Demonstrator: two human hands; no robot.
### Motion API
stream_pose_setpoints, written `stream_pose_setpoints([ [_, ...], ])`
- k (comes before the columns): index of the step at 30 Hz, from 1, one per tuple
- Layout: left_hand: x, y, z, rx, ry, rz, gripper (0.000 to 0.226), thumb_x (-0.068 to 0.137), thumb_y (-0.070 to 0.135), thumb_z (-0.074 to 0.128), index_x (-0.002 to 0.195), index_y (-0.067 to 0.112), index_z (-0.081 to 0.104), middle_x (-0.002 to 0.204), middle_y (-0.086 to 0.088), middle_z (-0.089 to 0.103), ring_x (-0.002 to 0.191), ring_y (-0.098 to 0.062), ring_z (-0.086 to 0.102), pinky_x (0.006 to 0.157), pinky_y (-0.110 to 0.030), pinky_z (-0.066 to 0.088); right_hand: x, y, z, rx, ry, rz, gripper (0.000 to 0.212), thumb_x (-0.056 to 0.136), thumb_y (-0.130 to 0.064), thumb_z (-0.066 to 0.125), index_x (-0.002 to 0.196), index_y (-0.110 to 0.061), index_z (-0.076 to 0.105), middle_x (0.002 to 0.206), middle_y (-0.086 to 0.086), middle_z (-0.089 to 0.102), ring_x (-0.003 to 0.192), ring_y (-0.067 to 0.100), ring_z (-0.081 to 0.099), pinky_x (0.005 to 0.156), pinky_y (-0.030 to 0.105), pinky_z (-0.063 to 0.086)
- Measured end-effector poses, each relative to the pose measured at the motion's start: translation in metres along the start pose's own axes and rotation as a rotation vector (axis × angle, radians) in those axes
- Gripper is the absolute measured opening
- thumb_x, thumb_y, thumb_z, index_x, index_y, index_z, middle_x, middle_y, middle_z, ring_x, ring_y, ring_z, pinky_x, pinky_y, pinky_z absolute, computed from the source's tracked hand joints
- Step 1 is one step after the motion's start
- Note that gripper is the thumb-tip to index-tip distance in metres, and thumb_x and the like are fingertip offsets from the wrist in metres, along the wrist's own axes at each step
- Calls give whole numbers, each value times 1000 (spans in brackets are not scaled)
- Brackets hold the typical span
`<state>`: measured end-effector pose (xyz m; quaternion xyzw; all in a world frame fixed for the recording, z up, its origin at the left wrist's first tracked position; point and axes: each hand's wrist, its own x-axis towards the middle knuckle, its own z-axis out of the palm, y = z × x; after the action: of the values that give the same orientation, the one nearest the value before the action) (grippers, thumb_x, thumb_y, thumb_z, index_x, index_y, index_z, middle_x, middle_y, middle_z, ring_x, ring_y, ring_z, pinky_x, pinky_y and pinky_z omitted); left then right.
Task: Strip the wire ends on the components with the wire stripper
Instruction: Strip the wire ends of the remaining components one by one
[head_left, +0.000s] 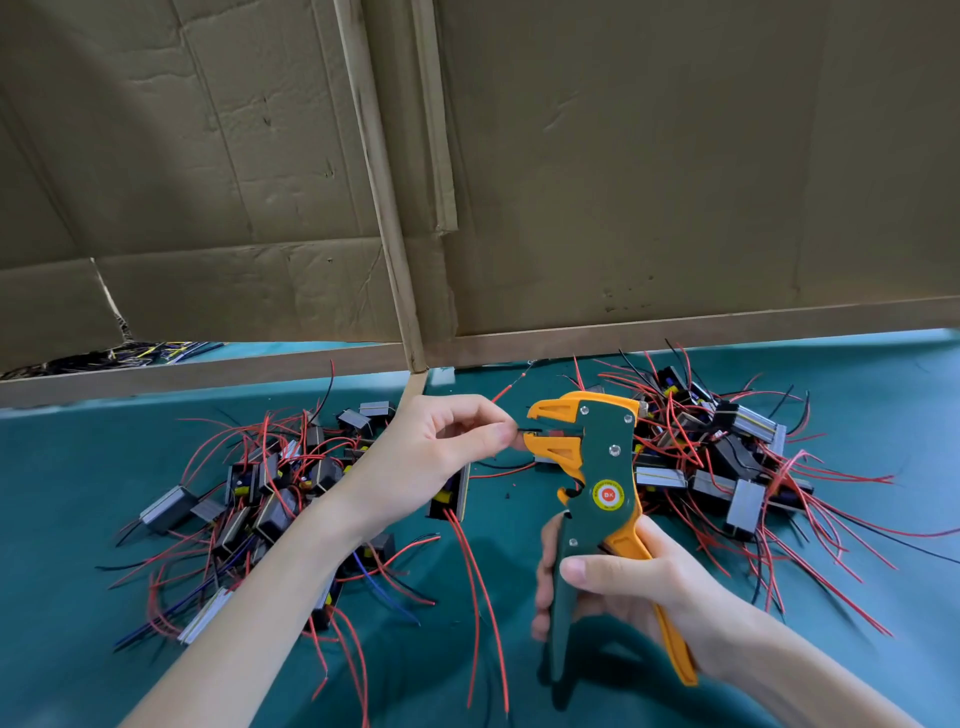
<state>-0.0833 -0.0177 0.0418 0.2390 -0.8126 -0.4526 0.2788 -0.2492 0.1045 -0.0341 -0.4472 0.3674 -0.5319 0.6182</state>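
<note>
- Left hand (431, 452): thumb + forefinger pinched tight on a black wire end (527, 431). Other fingers curled in toward the palm.
- Wire end runs right from the fingertips into the gap btwn the stripper's two orange jaws. Jaws stand apart, and the wire reaches just inside them.
- Component (451, 493): black block w/ yellow bit, just below the left palm. Its red leads trail down toward the viewer. Can't tell if the lower fingers hold it.
- Right hand (623, 587): wrapped round both handles of the wire stripper (605, 467), thumb across the front, fingers round the green handle. Tool is upright, head up, jaws facing left.
- Stripper is held above the worktop (78, 467), green mat, btwn two heaps.
- Left pile (270, 493) and right pile (727, 457): same components, red/black leads tangled.
- Cardboard (623, 156) stands along the back.
</note>
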Motion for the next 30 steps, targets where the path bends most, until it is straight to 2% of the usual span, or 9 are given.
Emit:
stream_pose_setpoints([
  [8, 0, -3, -1, -36, -27, 8, 18, 91, 16, 61, 78, 22, 72, 74, 11, 66, 71, -2, 52, 71, -9, 40, 0, 1, 0, -22, 15, -12, 31, 73, -22, 83, 95, -8, 68, 85, 26, 65, 79, 42, 65, 77, 50, 53],
  [16, 0, -6, -1, -18, -18, 3, 16, 91, 18, 63, 79, 18, 73, 80, -2, 70, 77, -7, 57, 75, -17, 44, -1, 1, 0, -48, 37, -6, 27, 74, -19, 79, 94, -5, 67, 85, 28, 64, 79, 43, 65, 74, 48, 54],
  [21, 0, -6, -1, -25, -17, 7, 16, 91, 15, 62, 79, 20, 73, 81, 1, 71, 77, -7, 58, 76, -17, 44, -2, 0, 2, -68, 69, -5, 22, 71, -20, 79, 86, -8, 68, 79, 28, 63, 72, 42, 64, 68, 46, 54],
  [24, 0, -7, -2, -14, -15, 12, 14, 91, 15, 63, 82, 16, 73, 84, -3, 72, 80, -12, 60, 79, -23, 47, -3, 0, 4, -74, 118, 22, 31, 65, -23, 81, 83, -5, 64, 73, 26, 62, 65, 40, 63, 61, 42, 54],
  [27, 1, -9, -2, -14, -14, 12, 13, 91, 15, 62, 86, 10, 73, 91, -10, 72, 87, -27, 63, 87, -34, 47, -3, 2, 5, -84, 180, 46, 44, 60, -26, 83, 85, 0, 57, 67, 25, 60, 57, 37, 61, 57, 40, 53],
  [28, 1, -9, -2, -16, -15, 12, 13, 91, 15, 62, 87, 10, 73, 91, -9, 72, 88, -27, 63, 88, -33, 47, -4, 2, 5, -89, 186, 48, 45, 59, -27, 83, 84, -1, 57, 66, 25, 59, 55, 36, 60, 55, 39, 52],
  [30, 1, -9, -1, -33, -27, 11, 14, 91, 15, 61, 87, 9, 73, 90, -7, 73, 85, -17, 63, 85, -27, 47, -5, 3, 5, -92, 191, 47, 48, 60, -28, 83, 86, 0, 54, 64, 24, 58, 52, 34, 59, 53, 38, 52],
])
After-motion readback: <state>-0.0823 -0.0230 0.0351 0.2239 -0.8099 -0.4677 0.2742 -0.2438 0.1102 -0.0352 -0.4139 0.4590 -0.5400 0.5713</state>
